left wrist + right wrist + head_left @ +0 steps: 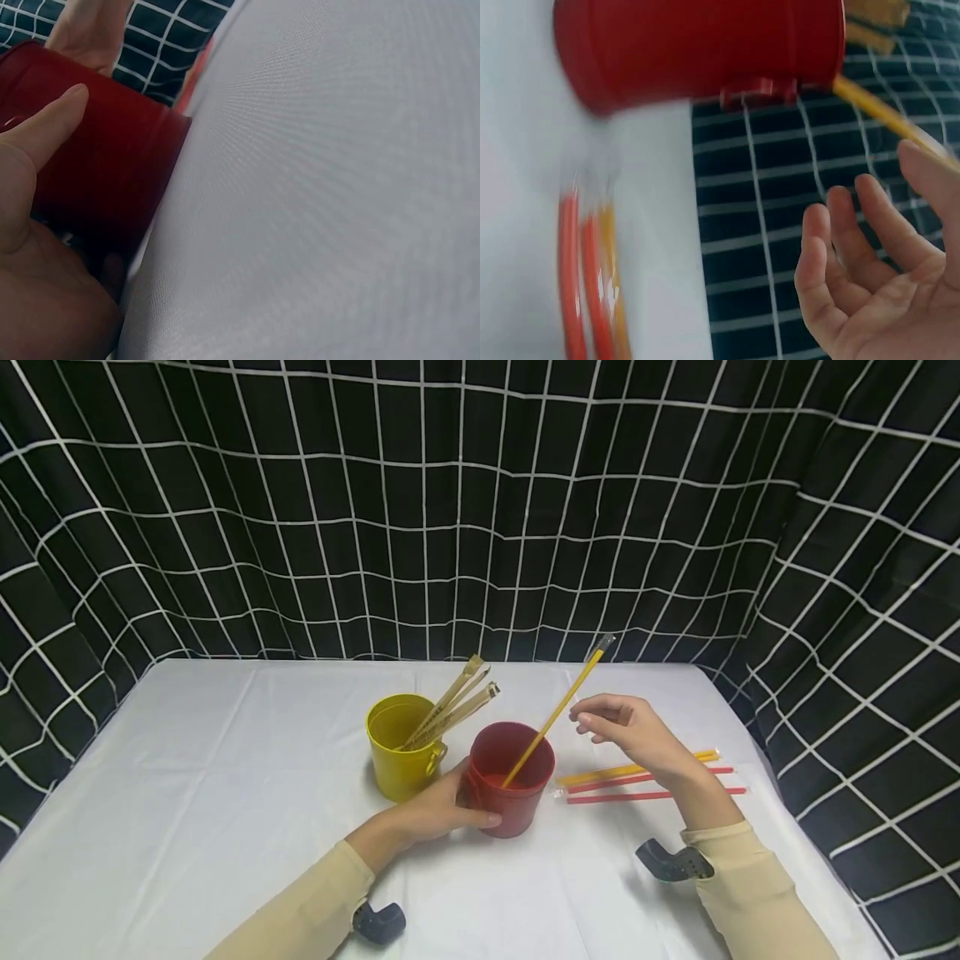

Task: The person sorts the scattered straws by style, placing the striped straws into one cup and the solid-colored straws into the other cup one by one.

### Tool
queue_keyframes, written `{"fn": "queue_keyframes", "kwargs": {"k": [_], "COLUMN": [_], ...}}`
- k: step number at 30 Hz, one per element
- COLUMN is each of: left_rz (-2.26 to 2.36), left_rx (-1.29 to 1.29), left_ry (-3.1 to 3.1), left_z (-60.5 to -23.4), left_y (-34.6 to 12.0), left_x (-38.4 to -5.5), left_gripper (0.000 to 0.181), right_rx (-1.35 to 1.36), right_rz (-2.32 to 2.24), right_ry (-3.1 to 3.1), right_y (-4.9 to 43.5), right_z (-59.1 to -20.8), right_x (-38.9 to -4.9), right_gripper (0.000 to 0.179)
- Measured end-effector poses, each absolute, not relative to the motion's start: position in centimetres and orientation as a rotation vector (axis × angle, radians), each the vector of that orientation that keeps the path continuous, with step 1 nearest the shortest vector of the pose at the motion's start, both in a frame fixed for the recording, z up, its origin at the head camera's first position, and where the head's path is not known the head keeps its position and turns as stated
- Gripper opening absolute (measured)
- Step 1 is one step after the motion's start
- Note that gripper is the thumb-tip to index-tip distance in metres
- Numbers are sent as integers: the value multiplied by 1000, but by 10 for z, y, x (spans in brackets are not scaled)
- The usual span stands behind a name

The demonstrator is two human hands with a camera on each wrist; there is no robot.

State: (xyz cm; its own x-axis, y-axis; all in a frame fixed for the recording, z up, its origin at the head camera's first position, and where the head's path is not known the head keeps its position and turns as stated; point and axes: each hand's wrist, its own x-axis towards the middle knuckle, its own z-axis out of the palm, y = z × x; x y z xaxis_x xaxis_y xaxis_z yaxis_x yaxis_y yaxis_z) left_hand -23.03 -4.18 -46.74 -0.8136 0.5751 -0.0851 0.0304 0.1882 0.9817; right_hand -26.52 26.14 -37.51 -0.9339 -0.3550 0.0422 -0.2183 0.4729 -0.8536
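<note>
My left hand (442,810) grips a small red bucket (512,810) from its left side, its thumb lying across the front wall. Inside that bucket a yellow straw (564,700) in clear wrapping leans up to the right. Just right of the straw, my right hand (633,731) hovers with loosely curled fingers and nothing in them. The right wrist view shows these fingers (817,277) apart, below the straw's upper part. Under the right forearm lie wrapped red straws (637,797) and yellow straws (600,774) on the white table.
A yellow bucket (397,777) stands close behind and left of the red one, holding several brown paper-wrapped sticks (450,706) that lean right. The white cloth-covered table (187,793) reaches back to a black curtain (450,502) with a white grid.
</note>
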Motion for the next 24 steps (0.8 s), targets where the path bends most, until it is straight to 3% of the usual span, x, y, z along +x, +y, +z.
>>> {"fn": "queue_keyframes", "kwargs": {"k": [11,24], "left_rz": [1647,1643], "left_rx": [542,541], "left_ry": [2045,2037], "left_z": [-466,-471], "left_y": [-44,-43], "left_x": [-231,-231], "left_gripper": [88,92], "right_rx": [-465,-417], "right_rz": [-1130,-762], "right_ry": [2760,2831], "right_y": [323,337], "right_z": [-402,-432], "right_x": [-276,-283], "right_gripper": [32,20]}}
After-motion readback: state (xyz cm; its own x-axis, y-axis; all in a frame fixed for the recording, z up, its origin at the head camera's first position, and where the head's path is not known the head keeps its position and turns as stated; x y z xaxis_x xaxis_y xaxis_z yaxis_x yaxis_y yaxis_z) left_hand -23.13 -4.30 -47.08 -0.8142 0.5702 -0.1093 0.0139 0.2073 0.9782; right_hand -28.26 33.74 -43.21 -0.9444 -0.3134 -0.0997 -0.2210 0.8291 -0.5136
